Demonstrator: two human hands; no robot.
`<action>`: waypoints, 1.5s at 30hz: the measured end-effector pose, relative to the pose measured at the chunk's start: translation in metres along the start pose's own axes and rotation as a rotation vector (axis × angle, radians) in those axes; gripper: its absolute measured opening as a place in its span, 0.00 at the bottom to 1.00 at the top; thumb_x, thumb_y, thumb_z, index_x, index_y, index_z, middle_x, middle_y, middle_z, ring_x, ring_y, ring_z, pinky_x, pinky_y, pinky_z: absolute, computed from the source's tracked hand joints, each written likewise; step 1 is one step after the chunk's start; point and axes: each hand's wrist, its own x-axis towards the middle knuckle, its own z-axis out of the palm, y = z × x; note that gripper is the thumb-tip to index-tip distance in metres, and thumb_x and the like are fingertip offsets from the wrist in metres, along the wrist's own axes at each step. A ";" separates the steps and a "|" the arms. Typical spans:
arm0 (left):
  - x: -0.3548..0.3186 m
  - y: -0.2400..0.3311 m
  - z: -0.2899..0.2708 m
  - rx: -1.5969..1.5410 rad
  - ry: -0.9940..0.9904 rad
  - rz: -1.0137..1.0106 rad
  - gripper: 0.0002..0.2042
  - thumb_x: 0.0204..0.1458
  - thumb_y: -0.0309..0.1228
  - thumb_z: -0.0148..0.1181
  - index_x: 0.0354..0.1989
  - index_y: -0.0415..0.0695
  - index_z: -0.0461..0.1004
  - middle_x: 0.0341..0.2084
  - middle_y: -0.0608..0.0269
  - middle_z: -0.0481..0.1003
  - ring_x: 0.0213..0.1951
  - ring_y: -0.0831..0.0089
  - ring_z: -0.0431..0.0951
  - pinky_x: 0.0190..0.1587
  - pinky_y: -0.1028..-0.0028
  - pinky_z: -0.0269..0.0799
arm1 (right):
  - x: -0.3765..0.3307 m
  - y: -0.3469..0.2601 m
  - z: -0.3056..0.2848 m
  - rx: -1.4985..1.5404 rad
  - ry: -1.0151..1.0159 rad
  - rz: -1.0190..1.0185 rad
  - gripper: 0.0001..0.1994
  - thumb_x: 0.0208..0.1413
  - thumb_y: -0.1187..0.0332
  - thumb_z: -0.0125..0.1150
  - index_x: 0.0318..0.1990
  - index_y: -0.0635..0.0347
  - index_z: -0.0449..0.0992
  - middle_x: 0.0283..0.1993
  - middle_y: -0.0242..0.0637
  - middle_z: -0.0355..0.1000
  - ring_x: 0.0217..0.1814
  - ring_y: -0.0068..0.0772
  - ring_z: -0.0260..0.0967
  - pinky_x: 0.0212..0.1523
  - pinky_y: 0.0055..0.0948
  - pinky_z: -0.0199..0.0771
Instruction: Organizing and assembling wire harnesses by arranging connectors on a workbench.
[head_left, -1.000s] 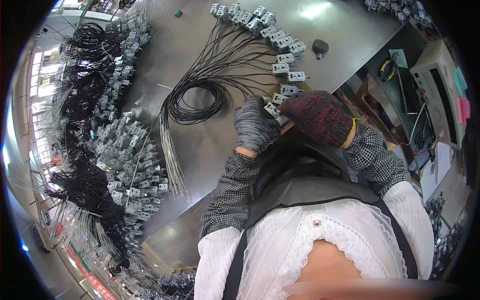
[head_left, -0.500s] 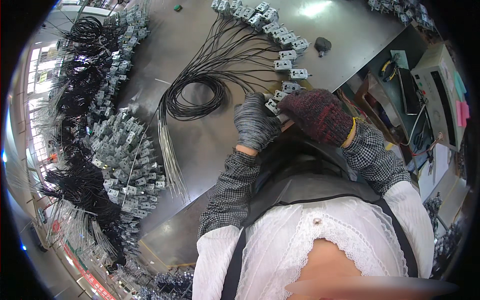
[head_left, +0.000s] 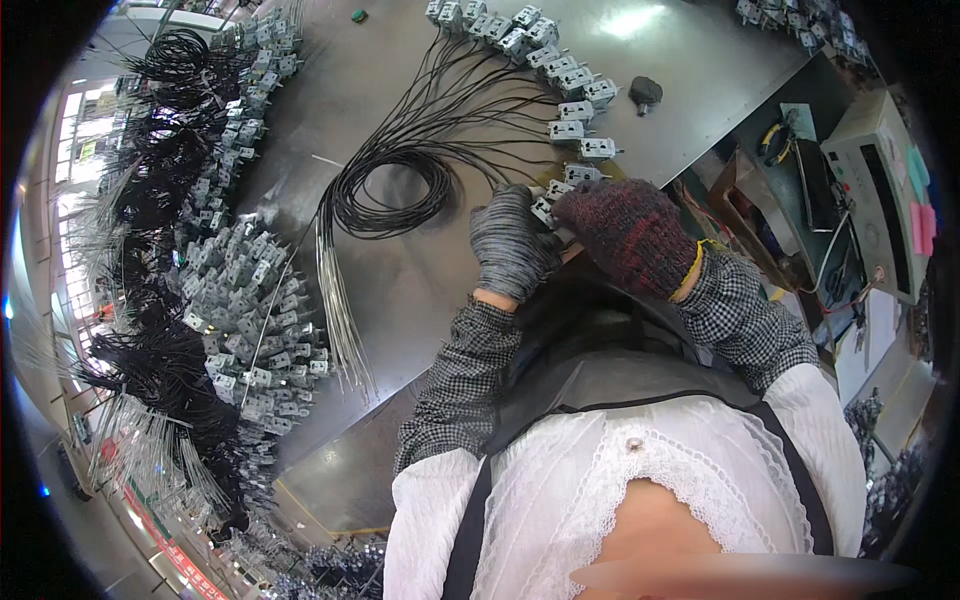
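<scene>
My left hand [head_left: 512,245], in a grey striped knit glove, is closed around one side of a small grey metal box [head_left: 543,211] near the table's front edge. Against its other side, the fingers of my right hand [head_left: 632,238], in a dark red and black knit glove, are bent and pressed together. My gloves hide much of this box and the fingertips. Just beyond the hands, several similar grey boxes [head_left: 566,131] stand in a curved row. Black cables run from them into a coiled bundle [head_left: 435,195], whose pale bare ends [head_left: 340,320] hang toward the table edge.
Heaped grey boxes [head_left: 250,310] with black cables [head_left: 165,395] fill the left side. A dark lump [head_left: 646,93] lies on the metal table [head_left: 690,120] beyond my right hand. To the right are yellow-handled pliers [head_left: 774,142] and a beige instrument case [head_left: 870,190].
My right hand has shifted slightly left and toward me, its wrist turning a little. My left hand and the row of boxes stay nearly where they were.
</scene>
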 end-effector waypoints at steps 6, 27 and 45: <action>-0.001 -0.001 0.001 -0.048 -0.005 -0.047 0.31 0.33 0.47 0.83 0.46 0.44 0.83 0.37 0.52 0.82 0.39 0.50 0.82 0.49 0.57 0.72 | -0.003 0.001 0.000 -0.013 -0.029 -0.035 0.15 0.56 0.69 0.65 0.51 0.54 0.80 0.42 0.45 0.81 0.45 0.50 0.82 0.44 0.48 0.83; -0.007 0.005 -0.003 -0.041 0.088 0.029 0.28 0.39 0.36 0.85 0.47 0.38 0.77 0.34 0.53 0.83 0.37 0.61 0.86 0.43 0.64 0.82 | -0.005 0.004 -0.013 0.143 0.041 -0.046 0.12 0.59 0.70 0.66 0.49 0.54 0.79 0.41 0.45 0.81 0.43 0.52 0.81 0.46 0.47 0.81; -0.008 -0.007 0.000 -0.138 0.049 0.021 0.30 0.38 0.31 0.85 0.49 0.37 0.76 0.36 0.53 0.85 0.37 0.64 0.87 0.43 0.66 0.83 | 0.004 -0.010 -0.022 -0.004 0.038 -0.151 0.11 0.59 0.69 0.68 0.49 0.52 0.82 0.39 0.43 0.82 0.36 0.52 0.80 0.39 0.47 0.79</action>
